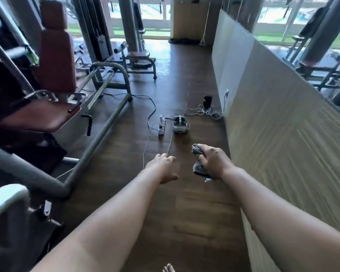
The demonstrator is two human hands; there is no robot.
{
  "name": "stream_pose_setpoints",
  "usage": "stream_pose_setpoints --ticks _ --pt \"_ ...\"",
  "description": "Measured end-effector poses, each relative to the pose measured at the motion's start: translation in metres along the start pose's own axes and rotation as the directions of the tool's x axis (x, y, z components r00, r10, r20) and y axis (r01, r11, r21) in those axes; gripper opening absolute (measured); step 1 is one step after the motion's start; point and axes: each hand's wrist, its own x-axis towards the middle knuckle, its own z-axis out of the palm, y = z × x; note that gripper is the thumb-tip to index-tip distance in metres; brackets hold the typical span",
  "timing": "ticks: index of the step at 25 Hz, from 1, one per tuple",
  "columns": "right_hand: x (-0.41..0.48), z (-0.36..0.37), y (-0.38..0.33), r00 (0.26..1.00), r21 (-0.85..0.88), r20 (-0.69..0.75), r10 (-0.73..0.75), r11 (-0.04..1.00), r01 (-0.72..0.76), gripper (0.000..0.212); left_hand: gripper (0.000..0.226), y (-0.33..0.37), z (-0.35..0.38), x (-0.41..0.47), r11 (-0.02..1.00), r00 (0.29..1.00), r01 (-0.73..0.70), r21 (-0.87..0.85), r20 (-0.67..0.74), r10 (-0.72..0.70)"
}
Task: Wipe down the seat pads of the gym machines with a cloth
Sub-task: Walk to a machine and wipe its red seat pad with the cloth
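— What have the hands got?
— The right hand grips a bunched grey cloth. The left hand is loosely curled and holds nothing.
— Wiping?
— No. I'd say they're between machines, with the cloth up over bare floor.
— Nearest pad?
— The red seat pad is well off to the left, beyond the left hand. The next move likely calls for turning left and avoiding the power strip.

Both bare arms reach out in front. The left hand is loose, fingers bent a little. The right hand grips a cloth.
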Motion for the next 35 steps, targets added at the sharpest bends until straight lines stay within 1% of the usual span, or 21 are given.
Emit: stream_pose_setpoints --ticks 5,11,14,18,21,24,26,28,32,35 --pt "0.129 -0.002 -0.030 0.992 0.020 0.025 -0.122 0.992 0.121 0.042 0.080 -0.066 -0.047 0.084 0.995 0.995 0.099 -0.032 -0.015 -0.099" --pt "0.300 0.025 -0.074 0.950 0.045 0.080 -0.301 0.953 0.298 0.036 0.081 -0.158 -0.087 0.180 0.961 0.963 0.261 -0.097 -0.038 -0.265" --pt "0.393 0.040 -0.101 0.900 0.045 0.136 -0.414 0.910 0.411 0.027 0.080 -0.207 -0.110 0.230 0.917 0.924 0.363 -0.163 -0.060 -0.377" --pt "0.498 0.057 -0.154 0.811 0.052 0.233 -0.536 0.840 0.540 0.029 0.080 -0.267 -0.141 0.276 0.832 0.847 0.498 -0.246 -0.070 -0.527" --pt "0.559 0.081 -0.208 0.728 0.077 0.291 -0.621 0.773 0.630 0.031 0.080 -0.319 -0.156 0.295 0.761 0.785 0.577 -0.296 -0.057 -0.617" --pt "0.617 0.121 -0.274 0.643 0.116 0.337 -0.688 0.708 0.697 0.034 0.079 -0.391 -0.167 0.310 0.681 0.712 0.646 -0.345 -0.051 -0.701" --pt "0.650 0.151 -0.318 0.594 0.141 0.351 -0.724 0.667 0.731 0.031 0.079 -0.443 -0.172 0.316 0.648 0.680 0.672 -0.359 -0.049 -0.732" --pt "0.681 0.184 -0.364 0.559 0.146 0.362 -0.746 0.638 0.756 0.030 0.080 -0.499 -0.176 0.319 0.613 0.652 0.690 -0.386 -0.038 -0.758" --pt "0.741 0.242 -0.465 0.514 0.189 0.396 -0.761 0.615 0.765 0.032 0.078 -0.619 -0.195 0.321 0.553 0.609 0.708 -0.439 -0.017 -0.793" --pt "0.779 0.273 -0.524 0.502 0.228 0.413 -0.760 0.620 0.751 0.032 0.071 -0.686 -0.203 0.323 0.512 0.584 0.716 -0.475 0.005 -0.812"
